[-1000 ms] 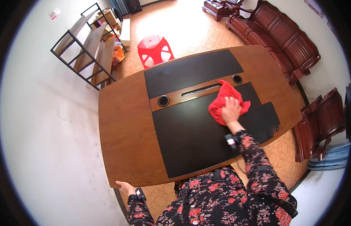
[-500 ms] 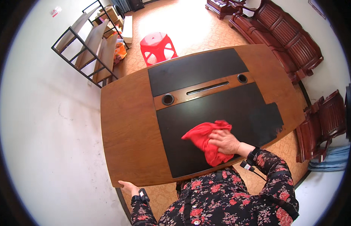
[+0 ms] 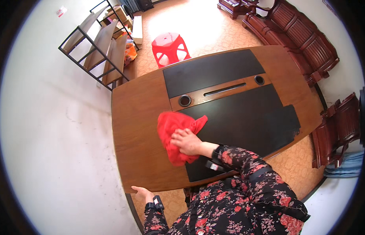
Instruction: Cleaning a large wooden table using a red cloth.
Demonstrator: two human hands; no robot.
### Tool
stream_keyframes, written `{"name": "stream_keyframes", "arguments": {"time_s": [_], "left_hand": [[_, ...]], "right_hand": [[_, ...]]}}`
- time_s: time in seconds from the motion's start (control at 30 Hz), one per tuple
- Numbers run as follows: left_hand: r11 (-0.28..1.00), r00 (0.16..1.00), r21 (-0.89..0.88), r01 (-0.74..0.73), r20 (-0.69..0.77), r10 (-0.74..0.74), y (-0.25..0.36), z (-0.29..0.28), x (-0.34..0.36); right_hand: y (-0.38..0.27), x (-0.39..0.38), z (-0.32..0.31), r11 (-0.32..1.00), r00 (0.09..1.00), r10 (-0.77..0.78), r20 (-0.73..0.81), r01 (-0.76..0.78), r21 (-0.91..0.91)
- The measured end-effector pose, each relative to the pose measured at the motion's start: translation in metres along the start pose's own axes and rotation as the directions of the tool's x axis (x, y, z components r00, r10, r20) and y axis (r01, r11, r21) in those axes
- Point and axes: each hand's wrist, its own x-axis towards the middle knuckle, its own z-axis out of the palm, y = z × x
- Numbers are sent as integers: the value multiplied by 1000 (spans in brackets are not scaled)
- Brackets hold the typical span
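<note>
My right hand (image 3: pixel 186 141) presses down on a crumpled red cloth (image 3: pixel 170 127), its fingers bent over the fabric. The cloth lies across the left edge of the table's black panel (image 3: pixel 241 121) and partly on the brown wood. At the near left corner of the table (image 3: pixel 141 149), my left hand (image 3: pixel 144 193) is closed on the edge. One digit rests on top there; the other fingers are mostly hidden.
A slot (image 3: pixel 225 89) between two round black-rimmed holes crosses the tabletop. Beyond the far edge stands a red plastic stool (image 3: pixel 167 41). Shelving (image 3: pixel 98 51) stands along the left wall; a carved wooden bench (image 3: pixel 296 35) and chair (image 3: pixel 339 125) are on the right.
My right hand has moved left with the red cloth, from the middle of the black panel to its left edge. My left hand stays at the table corner. The view has shifted slightly.
</note>
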Motion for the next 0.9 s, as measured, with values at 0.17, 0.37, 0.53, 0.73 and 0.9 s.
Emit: {"name": "stream_keyframes", "arguments": {"time_s": [0.17, 0.37, 0.53, 0.73, 0.9], "left_hand": [[909, 961, -418, 5, 254, 111, -16, -30, 7], [926, 991, -375, -52, 97, 95, -6, -58, 81], [816, 837, 205, -540, 240, 493, 3, -41, 118], [886, 783, 46, -462, 491, 383, 13, -56, 131], [869, 716, -109, -482, 523, 462, 25, -42, 158]], "right_hand": [[-32, -56, -30, 959, 931, -274, 240, 247, 138], [-23, -6, -4, 996, 998, 35, 60, -29, -89], [12, 125, 41, 892, 905, 424, -34, -423, -161], [-45, 163, 80, 899, 921, 386, -52, -388, -201], [-128, 75, 54, 917, 879, -398, 261, 374, 139]]}}
